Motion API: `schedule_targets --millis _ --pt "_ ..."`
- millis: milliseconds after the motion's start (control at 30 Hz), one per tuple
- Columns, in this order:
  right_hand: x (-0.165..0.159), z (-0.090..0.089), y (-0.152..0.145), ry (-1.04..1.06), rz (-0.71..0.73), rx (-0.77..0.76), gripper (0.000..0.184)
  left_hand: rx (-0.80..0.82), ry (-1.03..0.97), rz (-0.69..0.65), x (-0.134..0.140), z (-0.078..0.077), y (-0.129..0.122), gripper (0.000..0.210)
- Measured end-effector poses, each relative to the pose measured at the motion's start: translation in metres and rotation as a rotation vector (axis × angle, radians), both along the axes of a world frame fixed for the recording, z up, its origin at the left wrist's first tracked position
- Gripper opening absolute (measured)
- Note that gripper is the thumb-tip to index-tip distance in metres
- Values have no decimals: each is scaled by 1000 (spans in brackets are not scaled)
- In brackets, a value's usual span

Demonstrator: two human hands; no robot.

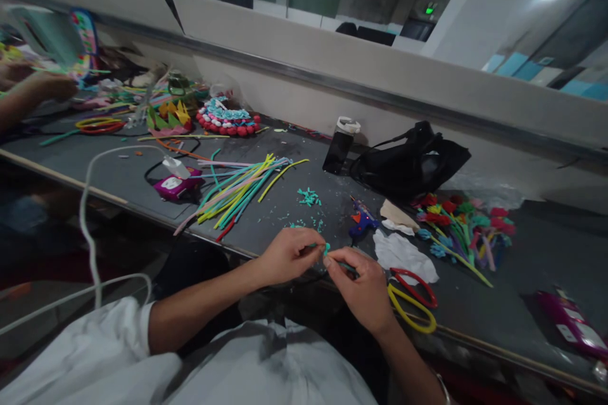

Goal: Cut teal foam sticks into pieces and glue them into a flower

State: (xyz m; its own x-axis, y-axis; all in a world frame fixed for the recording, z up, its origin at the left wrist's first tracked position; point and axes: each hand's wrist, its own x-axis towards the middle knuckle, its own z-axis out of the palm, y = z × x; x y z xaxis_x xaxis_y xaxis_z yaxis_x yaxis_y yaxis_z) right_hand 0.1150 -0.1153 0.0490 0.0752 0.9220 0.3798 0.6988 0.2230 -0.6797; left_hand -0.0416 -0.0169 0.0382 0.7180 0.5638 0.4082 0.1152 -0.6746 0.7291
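Small teal piece (327, 248) is sitting between left hand (289, 257) and right hand (363, 281) at table edge, both pinching it. Looks partly made; short teal bits (310, 197) and long fuzzy stems (244, 193) are lying unused, flower bunch (463, 223) looking done. Dark table (546, 247) is fronting pale partition (380, 63); dim room is showing beyond.

Green piece (327, 247) too small for detail, co-worker's forearm (19, 101) cut off.
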Motion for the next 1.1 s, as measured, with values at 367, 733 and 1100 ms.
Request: schedule_targets --millis 367,733,1100 --pt "2 -10 2 -42 23 -42 16 145 161 -83 -6 -5 1 17" --pt "22 15 14 -38 111 -60 17 243 49 -261 -3 2 -3 13" --pt "4 -10 6 85 29 -51 21 79 -180 71 1 -7 -7 14"
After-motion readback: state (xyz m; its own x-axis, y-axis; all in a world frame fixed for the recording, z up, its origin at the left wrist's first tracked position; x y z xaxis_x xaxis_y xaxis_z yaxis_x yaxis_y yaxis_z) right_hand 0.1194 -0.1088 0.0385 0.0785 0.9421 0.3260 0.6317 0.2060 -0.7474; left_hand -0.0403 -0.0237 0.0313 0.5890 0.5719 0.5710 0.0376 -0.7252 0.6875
